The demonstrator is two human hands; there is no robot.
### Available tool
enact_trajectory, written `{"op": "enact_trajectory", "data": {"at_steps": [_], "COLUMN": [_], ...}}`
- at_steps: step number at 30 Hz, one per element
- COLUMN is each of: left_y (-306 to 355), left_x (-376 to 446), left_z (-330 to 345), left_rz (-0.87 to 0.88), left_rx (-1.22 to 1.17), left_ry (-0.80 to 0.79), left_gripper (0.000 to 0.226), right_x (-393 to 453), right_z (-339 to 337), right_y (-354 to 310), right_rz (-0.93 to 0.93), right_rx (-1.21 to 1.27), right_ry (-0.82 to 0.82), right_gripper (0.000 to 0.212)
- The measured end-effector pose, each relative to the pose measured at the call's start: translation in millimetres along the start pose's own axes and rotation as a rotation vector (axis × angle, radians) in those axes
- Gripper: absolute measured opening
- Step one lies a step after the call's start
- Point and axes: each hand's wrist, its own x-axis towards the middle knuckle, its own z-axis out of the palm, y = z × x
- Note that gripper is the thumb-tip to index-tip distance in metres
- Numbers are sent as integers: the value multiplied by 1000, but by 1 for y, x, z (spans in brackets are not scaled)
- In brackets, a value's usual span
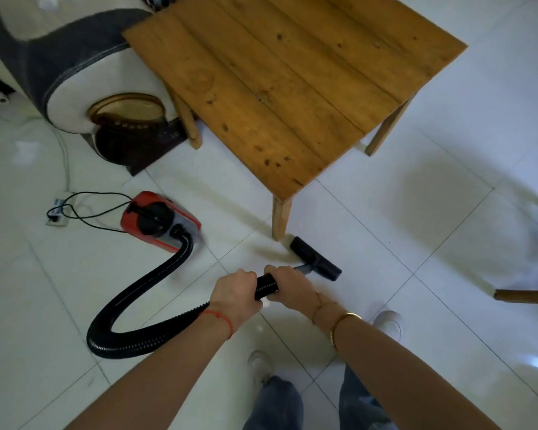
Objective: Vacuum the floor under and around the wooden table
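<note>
On white tile floor [385, 243]: one red vacuum [159, 217], one nozzle [316, 259] beside nearest of three visible legs of wooden table [277, 72]. Left hand [235, 294] and right hand [292, 285] each wrapped tight round one black hose [143, 293].

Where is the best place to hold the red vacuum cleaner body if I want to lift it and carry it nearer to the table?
Probably the black handle on top of the red vacuum cleaner body, reached from above: it faces up and nothing covers it. Avoid the front end, where the black hose plugs in. Both the left hand and right hand now hold the hose.
</note>
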Motion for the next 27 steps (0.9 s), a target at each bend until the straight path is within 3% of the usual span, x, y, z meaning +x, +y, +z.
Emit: {"op": "enact_trajectory", "data": {"at_steps": [16,27], "left_y": [-136,-180], "left_x": [-58,-28], "left_z": [14,12], "left_rz": [-202,-303], "left_rx": [-118,-252], "left_ry": [54,108], "left_gripper": [32,21], "right_x": [61,133], "right_z": [41,38], "right_y": [-135,-155], "right_rz": [-210,-345], "right_rx": [42,-68], "right_ry": [-99,-119], "right_gripper": [24,25]}}
